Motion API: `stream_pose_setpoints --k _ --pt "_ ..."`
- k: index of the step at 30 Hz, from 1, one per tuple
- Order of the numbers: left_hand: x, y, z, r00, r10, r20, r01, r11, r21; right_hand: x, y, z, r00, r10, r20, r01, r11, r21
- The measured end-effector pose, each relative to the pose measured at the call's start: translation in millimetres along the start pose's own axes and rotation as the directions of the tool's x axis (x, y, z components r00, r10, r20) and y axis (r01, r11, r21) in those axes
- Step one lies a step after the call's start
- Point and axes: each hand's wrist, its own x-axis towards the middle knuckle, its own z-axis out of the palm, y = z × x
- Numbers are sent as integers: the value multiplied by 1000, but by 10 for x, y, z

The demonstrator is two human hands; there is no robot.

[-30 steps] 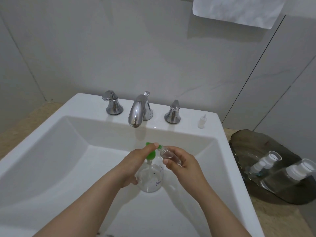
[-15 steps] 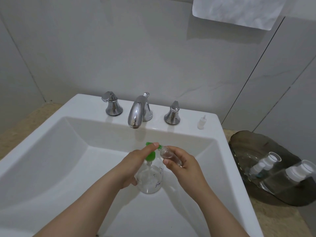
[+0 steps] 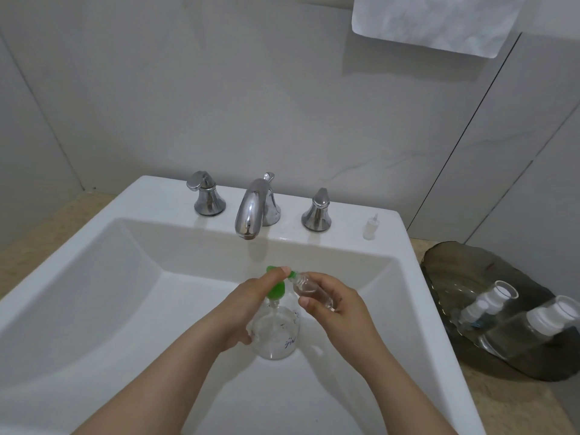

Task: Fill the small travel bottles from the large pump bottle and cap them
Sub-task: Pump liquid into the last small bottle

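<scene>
A pump bottle (image 3: 276, 334) of clear plastic is being held upright inside the white sink (image 3: 94, 277), in front of and below the tap (image 3: 251, 211). It is being gripped by the left hand (image 3: 248, 304), the thumb being curled against the bottle's side and a finger being laid over the green pump head (image 3: 276, 288). A small travel bottle (image 3: 310, 287) is being pinched between the thumb and fingers of the right hand (image 3: 335, 306). It is being kept tilted, with its open mouth being held against the green spout. Whether liquid is flowing cannot be told. A small white cap (image 3: 370, 227) is being left standing on the sink ledge, just right of the right tap handle. On the counter to the right, two clear bottles with white tops (image 3: 489, 299) are being kept lying in a dark glass tray (image 3: 455, 271). A white towel (image 3: 433, 23) is being hung on the wall above.
</scene>
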Motion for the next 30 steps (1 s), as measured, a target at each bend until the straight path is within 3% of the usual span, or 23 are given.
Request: stream_pose_setpoints --k 8,30 --pt "-32 26 -7 999 2 49 -1 1000 -11 7 -11 -10 999 -35 -27 36 999 23" --pt "12 -12 9 999 34 -19 -34 999 6 6 25 -26 999 -1 33 2 1000 -29"
